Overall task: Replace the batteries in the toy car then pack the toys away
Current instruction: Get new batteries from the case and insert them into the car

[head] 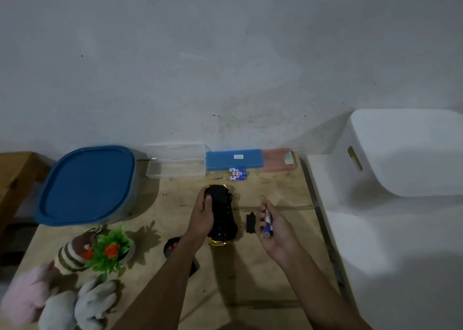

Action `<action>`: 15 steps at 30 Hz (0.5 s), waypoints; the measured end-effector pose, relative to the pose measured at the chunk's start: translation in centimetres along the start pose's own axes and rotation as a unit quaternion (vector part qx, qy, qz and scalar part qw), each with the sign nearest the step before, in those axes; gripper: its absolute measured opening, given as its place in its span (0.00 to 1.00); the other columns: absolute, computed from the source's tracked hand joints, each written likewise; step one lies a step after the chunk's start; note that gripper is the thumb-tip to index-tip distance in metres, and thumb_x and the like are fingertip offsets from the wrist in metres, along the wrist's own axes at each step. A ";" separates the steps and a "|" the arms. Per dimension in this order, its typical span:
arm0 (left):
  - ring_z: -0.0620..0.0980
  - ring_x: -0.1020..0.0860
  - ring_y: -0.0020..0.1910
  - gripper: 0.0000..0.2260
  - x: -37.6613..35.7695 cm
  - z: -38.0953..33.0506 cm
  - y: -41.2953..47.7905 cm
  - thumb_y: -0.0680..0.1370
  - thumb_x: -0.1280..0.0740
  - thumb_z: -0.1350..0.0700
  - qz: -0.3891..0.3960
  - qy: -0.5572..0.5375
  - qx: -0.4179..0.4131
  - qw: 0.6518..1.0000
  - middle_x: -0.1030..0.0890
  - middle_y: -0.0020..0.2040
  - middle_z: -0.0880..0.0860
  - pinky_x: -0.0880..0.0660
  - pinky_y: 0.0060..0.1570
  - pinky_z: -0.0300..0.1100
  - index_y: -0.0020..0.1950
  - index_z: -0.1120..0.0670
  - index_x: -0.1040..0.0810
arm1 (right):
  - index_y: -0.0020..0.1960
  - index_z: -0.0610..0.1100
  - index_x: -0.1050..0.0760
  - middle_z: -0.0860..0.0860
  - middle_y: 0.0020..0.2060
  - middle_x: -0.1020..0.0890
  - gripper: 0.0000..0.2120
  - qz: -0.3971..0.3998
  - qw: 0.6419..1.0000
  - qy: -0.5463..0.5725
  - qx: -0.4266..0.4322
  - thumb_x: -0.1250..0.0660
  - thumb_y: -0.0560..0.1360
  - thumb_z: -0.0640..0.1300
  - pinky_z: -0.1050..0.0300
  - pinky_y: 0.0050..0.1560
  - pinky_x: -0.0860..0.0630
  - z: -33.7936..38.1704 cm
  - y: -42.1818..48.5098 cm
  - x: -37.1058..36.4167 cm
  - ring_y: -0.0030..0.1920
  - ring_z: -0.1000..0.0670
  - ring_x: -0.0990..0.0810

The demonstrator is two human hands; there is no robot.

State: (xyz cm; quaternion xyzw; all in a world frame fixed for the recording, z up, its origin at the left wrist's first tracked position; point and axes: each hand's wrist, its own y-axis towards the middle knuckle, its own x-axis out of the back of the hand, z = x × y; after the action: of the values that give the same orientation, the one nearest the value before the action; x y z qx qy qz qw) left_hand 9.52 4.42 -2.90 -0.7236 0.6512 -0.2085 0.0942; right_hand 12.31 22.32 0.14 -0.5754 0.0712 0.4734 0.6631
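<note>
Gripping the upturned toy car [221, 214] at the middle of the cardboard-covered table [280, 279], the left hand [201, 217] steadies it; the right hand [273, 225] holds a blue-and-white battery [268, 223] beside a black battery cover [250, 223]. Spare batteries [238, 173] lie near the blue case [234, 159].

One toy car [221, 214], four batteries (three loose [238, 173], one held [268, 223]), three flat cases [234, 159], two tubs [87, 186].

A green plastic plant [110, 250] stands near 3 pencil cases [234, 159].
</note>
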 end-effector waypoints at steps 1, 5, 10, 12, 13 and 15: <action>0.49 0.30 0.64 0.19 -0.2 0.0 0.1 0.86 0.50 0.51 -0.005 0.005 -0.001 1.000 0.29 0.66 0.50 0.31 0.59 0.44 0.77 0.51 0.38 | 0.59 0.42 0.24 0.51 0.32 0.25 0.12 -0.009 1.000 -0.022 0.005 0.34 0.79 0.47 0.66 0.21 0.32 0.2 0.3 0.4 0.27 0.57 0.29; 0.50 0.29 0.63 0.18 -0.7 0.1 0.7 0.86 0.49 0.51 -0.023 0.019 -0.011 1.000 0.29 0.65 0.49 0.30 0.61 0.45 0.76 0.50 0.36 | 0.56 0.44 0.25 0.53 0.31 0.28 0.10 -0.031 0.987 -0.159 0.023 0.36 0.79 0.49 0.66 0.18 0.42 1.4 1.4 1.0 0.25 0.57 0.35; 0.49 0.25 0.61 0.18 -0.3 0.9 1.3 0.85 0.46 0.50 -0.047 0.029 -0.035 0.998 0.24 0.62 0.49 0.28 0.58 0.43 0.74 0.50 0.30 | 0.38 0.48 0.31 0.53 0.29 0.30 0.18 -0.100 0.917 -0.382 0.063 0.40 0.79 0.59 0.64 0.22 0.45 4.0 1.7 -0.5 0.24 0.56 0.39; 0.48 0.23 0.58 0.17 0.2 1.5 1.5 0.85 0.46 0.50 -0.062 0.039 -0.044 0.996 0.21 0.60 0.49 0.27 0.53 0.38 0.71 0.50 0.27 | 0.37 0.49 0.32 0.53 0.29 0.30 0.20 -0.101 0.883 -0.452 0.082 0.42 0.79 0.62 0.63 0.26 0.41 5.1 2.2 -0.9 0.26 0.55 0.37; 0.48 0.22 0.57 0.16 0.3 1.9 1.6 0.85 0.45 0.50 -0.070 0.042 -0.051 0.995 0.20 0.58 0.50 0.26 0.51 0.36 0.70 0.51 0.25 | 0.37 0.49 0.32 0.53 0.30 0.29 0.20 -0.099 0.868 -0.479 0.092 0.43 0.79 0.62 0.62 0.28 0.40 5.7 2.5 -1.1 0.27 0.55 0.35; 0.48 0.20 0.55 0.14 0.2 2.3 1.5 0.84 0.43 0.51 -0.092 0.046 -0.062 0.993 0.18 0.54 0.50 0.23 0.49 0.37 0.66 0.50 0.22 | 0.40 0.46 0.28 0.51 0.31 0.29 0.19 -0.096 0.845 -0.514 0.115 0.44 0.81 0.58 0.61 0.28 0.37 6.8 3.5 -1.4 0.29 0.53 0.33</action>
State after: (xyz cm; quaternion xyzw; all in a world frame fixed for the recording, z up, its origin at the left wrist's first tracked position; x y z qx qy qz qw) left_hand 9.13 3.73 -5.59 -0.7747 0.5971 -0.2083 -0.0008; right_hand 5.98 26.82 0.90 -0.1735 -0.2814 0.6235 0.7085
